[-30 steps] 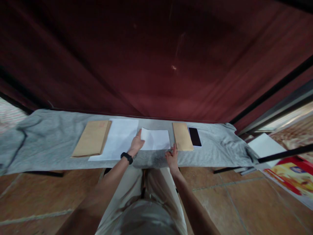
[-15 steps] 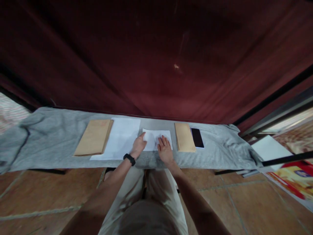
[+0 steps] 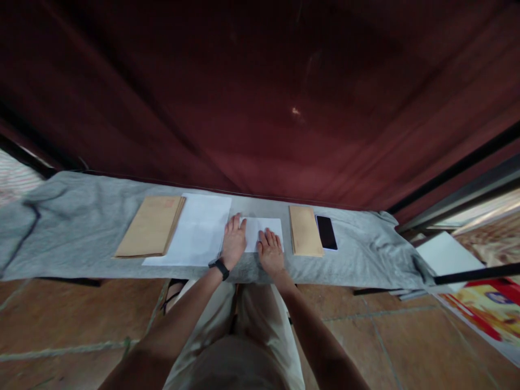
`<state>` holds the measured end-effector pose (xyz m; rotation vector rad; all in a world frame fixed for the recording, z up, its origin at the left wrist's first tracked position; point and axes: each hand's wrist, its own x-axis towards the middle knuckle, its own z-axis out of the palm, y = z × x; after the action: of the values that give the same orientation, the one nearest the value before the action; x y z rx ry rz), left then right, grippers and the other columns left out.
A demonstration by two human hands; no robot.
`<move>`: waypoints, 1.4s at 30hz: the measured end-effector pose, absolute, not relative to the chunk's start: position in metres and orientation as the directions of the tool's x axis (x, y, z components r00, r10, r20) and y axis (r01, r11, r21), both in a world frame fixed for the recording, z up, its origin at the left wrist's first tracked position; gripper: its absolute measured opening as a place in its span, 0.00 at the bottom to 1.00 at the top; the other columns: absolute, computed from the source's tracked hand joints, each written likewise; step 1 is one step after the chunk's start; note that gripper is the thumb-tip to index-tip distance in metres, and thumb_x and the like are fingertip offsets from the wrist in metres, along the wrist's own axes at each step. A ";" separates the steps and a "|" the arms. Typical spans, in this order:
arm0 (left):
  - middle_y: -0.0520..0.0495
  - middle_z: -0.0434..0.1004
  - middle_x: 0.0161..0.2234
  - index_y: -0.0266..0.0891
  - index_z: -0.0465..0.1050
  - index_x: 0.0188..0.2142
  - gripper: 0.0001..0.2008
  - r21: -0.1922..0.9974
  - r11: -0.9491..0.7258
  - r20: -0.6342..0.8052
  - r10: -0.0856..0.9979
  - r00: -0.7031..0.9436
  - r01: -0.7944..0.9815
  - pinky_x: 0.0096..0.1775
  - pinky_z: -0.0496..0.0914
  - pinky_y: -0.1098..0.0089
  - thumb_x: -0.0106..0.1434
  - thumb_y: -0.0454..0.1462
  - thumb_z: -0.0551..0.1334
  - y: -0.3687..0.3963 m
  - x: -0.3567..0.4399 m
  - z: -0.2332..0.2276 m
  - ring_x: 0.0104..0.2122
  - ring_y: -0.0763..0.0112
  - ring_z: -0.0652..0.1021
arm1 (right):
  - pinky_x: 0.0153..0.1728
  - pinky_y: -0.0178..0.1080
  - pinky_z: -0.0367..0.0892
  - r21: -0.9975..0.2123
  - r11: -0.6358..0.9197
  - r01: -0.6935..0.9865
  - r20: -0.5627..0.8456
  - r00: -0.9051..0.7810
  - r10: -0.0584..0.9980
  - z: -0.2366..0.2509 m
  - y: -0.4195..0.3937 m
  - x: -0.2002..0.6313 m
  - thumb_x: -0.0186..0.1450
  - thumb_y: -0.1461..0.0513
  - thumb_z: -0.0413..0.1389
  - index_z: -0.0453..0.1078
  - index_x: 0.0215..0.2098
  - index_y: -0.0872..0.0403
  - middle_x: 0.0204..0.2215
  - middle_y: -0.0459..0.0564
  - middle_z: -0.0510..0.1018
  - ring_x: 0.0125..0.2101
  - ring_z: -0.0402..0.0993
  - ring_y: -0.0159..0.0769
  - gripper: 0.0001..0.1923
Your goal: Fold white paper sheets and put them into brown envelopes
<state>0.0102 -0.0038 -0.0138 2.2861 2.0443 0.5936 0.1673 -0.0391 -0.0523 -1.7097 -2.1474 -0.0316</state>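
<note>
Just below the frame's centre, a folded white sheet lies on the grey cloth, plain and unmarked, its long axis running left to right across the frame. Both hands lie flat with spread fingers, pressing it down: the left hand on its left edge, the right hand on its lower middle. No writing can be read on it. Left of it lies a larger white paper beside a stack of brown envelopes; right of it are another brown envelope and a dark phone.

Matt white paper; soft grey cloth.
</note>
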 end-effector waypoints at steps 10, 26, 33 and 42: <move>0.40 0.67 0.67 0.35 0.67 0.64 0.24 0.245 -0.398 0.225 0.910 0.348 0.884 0.68 0.57 0.51 0.76 0.39 0.45 0.009 0.034 -0.049 0.69 0.56 0.63 | 0.67 0.52 0.56 -0.329 0.264 0.907 0.320 -0.156 0.935 -0.064 -0.032 0.172 0.75 0.63 0.45 0.68 0.65 0.58 0.66 0.60 0.68 0.67 0.62 0.45 0.23; 0.35 0.60 0.70 0.28 0.59 0.69 0.28 0.213 -0.426 0.204 0.899 0.387 0.879 0.70 0.53 0.55 0.73 0.35 0.46 0.015 0.027 -0.055 0.71 0.60 0.58 | 0.68 0.52 0.54 -0.268 0.337 0.903 0.247 -0.273 0.930 -0.056 0.022 0.171 0.78 0.58 0.41 0.61 0.70 0.55 0.69 0.57 0.64 0.69 0.58 0.42 0.25; 0.38 0.57 0.71 0.31 0.57 0.70 0.29 0.241 -0.296 0.191 0.948 0.254 0.924 0.71 0.50 0.56 0.73 0.38 0.46 0.020 0.016 -0.051 0.72 0.61 0.56 | 0.67 0.53 0.54 -0.184 0.279 0.942 0.279 -0.222 0.934 -0.065 0.022 0.180 0.78 0.55 0.43 0.62 0.70 0.57 0.69 0.60 0.62 0.68 0.59 0.46 0.26; 0.32 0.55 0.71 0.23 0.55 0.70 0.31 0.262 -0.158 0.206 0.973 0.105 0.952 0.71 0.51 0.54 0.73 0.41 0.46 0.017 0.004 -0.056 0.72 0.55 0.54 | 0.67 0.54 0.55 -0.163 0.202 0.966 0.344 -0.137 0.929 -0.074 0.018 0.184 0.77 0.54 0.43 0.61 0.69 0.62 0.69 0.65 0.62 0.68 0.59 0.50 0.29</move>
<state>0.0041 0.0173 -0.0555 2.2875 1.9959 0.5117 0.1842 0.0181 -0.0744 -1.7719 -2.1170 -0.1367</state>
